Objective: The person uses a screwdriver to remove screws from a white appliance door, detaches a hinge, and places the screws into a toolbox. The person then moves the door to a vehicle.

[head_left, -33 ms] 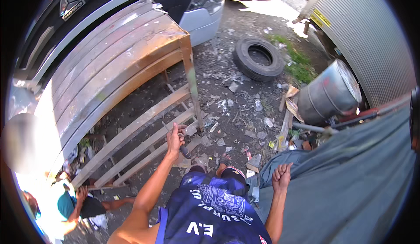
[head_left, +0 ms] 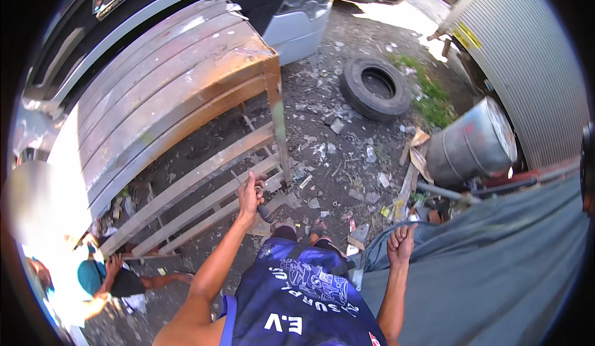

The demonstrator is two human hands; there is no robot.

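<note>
My left hand (head_left: pixel 250 196) is closed around a screwdriver (head_left: pixel 264 214). Its dark handle sticks out below the palm, and the thin metal shaft points up and to the left past the fingers. This hand is beside the slatted lower shelf of a wooden table (head_left: pixel 180 79). Out to the right, my right hand (head_left: pixel 401 245) is curled into a fist above a grey-blue tarp (head_left: pixel 483 259). Its palm side is hidden, so I cannot tell whether anything small is inside.
A worn tyre (head_left: pixel 375 88) lies on the littered dirt ahead. A metal drum (head_left: pixel 472 141) leans by a corrugated wall (head_left: pixel 533 54). Vehicles stand behind the table. At the lower left, another person (head_left: pixel 111 278) is low beside the table's end, partly lost in glare.
The view has swung slightly left, so the table, tyre and drum appear a little farther right. My left hand keeps the screwdriver, and the right hand stays curled.
</note>
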